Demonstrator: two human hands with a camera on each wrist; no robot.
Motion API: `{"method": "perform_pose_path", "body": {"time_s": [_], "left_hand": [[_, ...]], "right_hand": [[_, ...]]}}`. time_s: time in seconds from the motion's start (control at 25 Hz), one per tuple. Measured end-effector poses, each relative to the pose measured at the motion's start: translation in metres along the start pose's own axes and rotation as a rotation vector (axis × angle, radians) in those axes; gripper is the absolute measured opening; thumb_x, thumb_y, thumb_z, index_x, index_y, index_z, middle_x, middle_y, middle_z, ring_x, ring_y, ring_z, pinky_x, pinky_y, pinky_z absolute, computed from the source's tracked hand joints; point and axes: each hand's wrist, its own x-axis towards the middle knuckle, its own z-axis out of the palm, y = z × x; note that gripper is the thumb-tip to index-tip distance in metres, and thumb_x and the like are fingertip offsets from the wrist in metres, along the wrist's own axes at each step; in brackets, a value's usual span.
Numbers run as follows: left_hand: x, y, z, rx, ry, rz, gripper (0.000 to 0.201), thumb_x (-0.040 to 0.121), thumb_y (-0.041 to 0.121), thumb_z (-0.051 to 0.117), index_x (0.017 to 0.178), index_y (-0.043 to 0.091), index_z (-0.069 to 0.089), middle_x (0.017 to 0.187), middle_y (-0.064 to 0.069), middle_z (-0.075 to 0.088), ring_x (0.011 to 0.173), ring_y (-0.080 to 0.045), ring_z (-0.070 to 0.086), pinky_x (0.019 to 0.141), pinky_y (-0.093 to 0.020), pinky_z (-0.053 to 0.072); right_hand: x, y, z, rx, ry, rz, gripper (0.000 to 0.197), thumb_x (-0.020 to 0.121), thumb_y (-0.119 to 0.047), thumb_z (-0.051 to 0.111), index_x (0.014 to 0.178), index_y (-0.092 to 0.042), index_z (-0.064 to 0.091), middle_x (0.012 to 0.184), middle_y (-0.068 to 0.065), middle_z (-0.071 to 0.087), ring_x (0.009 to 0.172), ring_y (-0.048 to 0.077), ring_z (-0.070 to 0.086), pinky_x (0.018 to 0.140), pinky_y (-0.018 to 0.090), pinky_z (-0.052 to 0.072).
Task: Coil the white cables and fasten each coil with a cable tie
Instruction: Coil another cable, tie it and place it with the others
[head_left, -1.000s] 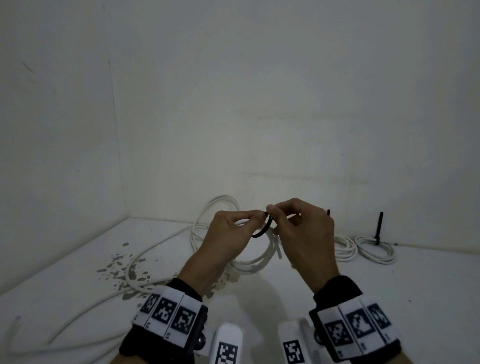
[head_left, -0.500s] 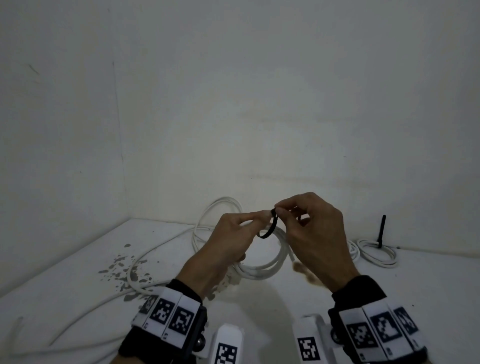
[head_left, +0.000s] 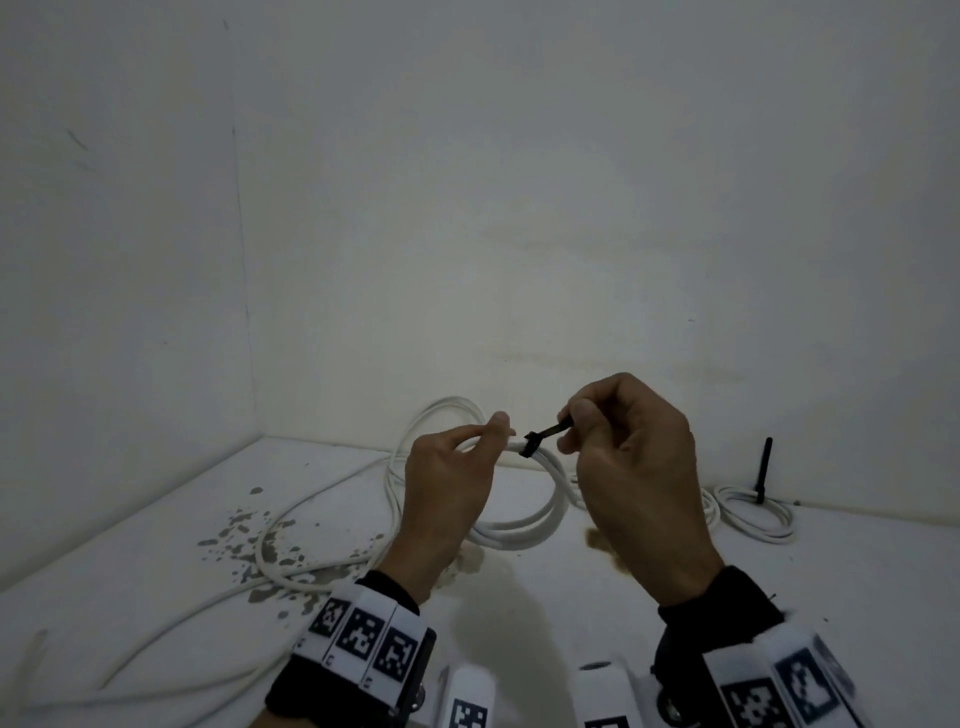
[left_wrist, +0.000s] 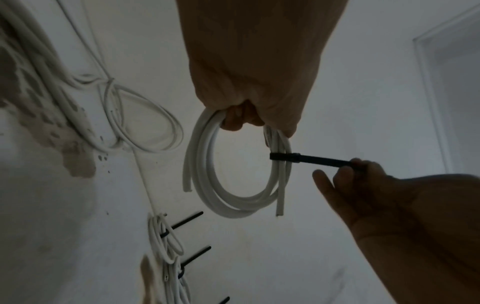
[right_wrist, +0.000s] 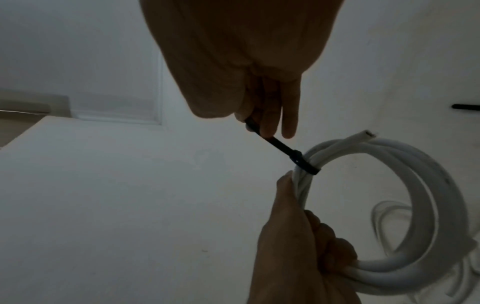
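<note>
My left hand (head_left: 485, 434) grips a small coil of white cable (head_left: 524, 535) at its top and holds it above the table. A black cable tie (head_left: 540, 436) sits snug around the coil's strands just right of my left fingers. My right hand (head_left: 571, 423) pinches the tie's tail, which runs taut up and to the right. In the left wrist view the coil (left_wrist: 228, 205) hangs from my left hand (left_wrist: 244, 121), with the tie (left_wrist: 311, 159) stretched to my right hand (left_wrist: 348, 166). The right wrist view shows the tie (right_wrist: 285, 149) cinched on the coil (right_wrist: 426, 185).
A long loose white cable (head_left: 291, 571) snakes over the white table at the left, across chipped paint patches (head_left: 239, 535). More loose loops (head_left: 441, 410) lie behind the hands. Tied coils (head_left: 753, 514) with upright black tie tails (head_left: 764, 467) rest by the back wall at the right.
The tie's wide black loop has been drawn tight around the coil. My right hand moved right and up, pulling the tail out straight. My left hand kept its grip.
</note>
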Motion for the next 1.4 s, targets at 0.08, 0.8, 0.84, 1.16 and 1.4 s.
{"method": "perform_pose_path", "body": {"time_s": [0.08, 0.8, 0.84, 1.16, 1.4], "left_hand": [[0.001, -0.003, -0.001, 0.020, 0.044, 0.013, 0.027, 0.088, 0.047, 0.066, 0.064, 0.036, 0.073, 0.049, 0.003, 0.060, 0.040, -0.005, 0.043, 0.051, -0.029, 0.040], [-0.008, -0.003, 0.006, 0.120, -0.012, 0.108, 0.048, 0.090, 0.038, 0.064, 0.044, 0.030, 0.058, 0.040, 0.009, 0.039, 0.042, -0.007, 0.036, 0.048, -0.025, 0.031], [-0.006, 0.001, 0.005, 0.100, -0.015, 0.006, 0.049, 0.090, 0.044, 0.062, 0.044, 0.028, 0.057, 0.041, 0.009, 0.036, 0.042, -0.008, 0.036, 0.049, -0.025, 0.031], [0.006, 0.005, -0.008, -0.422, -0.248, -0.697, 0.055, 0.092, 0.057, 0.052, 0.068, 0.011, 0.069, 0.046, 0.005, 0.026, 0.034, -0.008, 0.018, 0.035, -0.019, 0.021], [0.004, -0.005, 0.004, -0.566, -0.387, -0.796, 0.045, 0.092, 0.045, 0.057, 0.099, 0.003, 0.068, 0.046, 0.005, 0.034, 0.032, -0.007, 0.025, 0.036, -0.019, 0.028]], "right_hand": [[-0.008, -0.007, 0.009, -0.036, -0.075, -0.064, 0.025, 0.093, 0.003, 0.056, 0.075, -0.015, 0.060, 0.065, -0.004, 0.064, 0.063, 0.012, 0.064, 0.058, 0.028, 0.054], [0.010, -0.009, -0.019, 0.068, 0.039, 0.034, 0.020, 0.093, 0.000, 0.060, 0.076, -0.010, 0.066, 0.070, 0.001, 0.070, 0.065, 0.012, 0.067, 0.067, 0.030, 0.057], [0.011, -0.013, -0.018, 0.023, 0.003, -0.023, 0.018, 0.093, -0.005, 0.063, 0.078, -0.014, 0.067, 0.072, -0.001, 0.070, 0.069, 0.013, 0.069, 0.069, 0.031, 0.058], [0.006, 0.016, -0.031, 0.015, -0.274, 0.516, 0.038, 0.086, -0.066, 0.057, 0.104, -0.034, 0.065, 0.107, 0.000, 0.068, 0.094, 0.018, 0.069, 0.086, 0.047, 0.059], [-0.015, 0.049, -0.041, 0.134, -0.451, 0.680, 0.019, 0.096, -0.014, 0.064, 0.115, -0.014, 0.062, 0.096, 0.023, 0.073, 0.072, 0.032, 0.072, 0.072, 0.046, 0.062]]}}
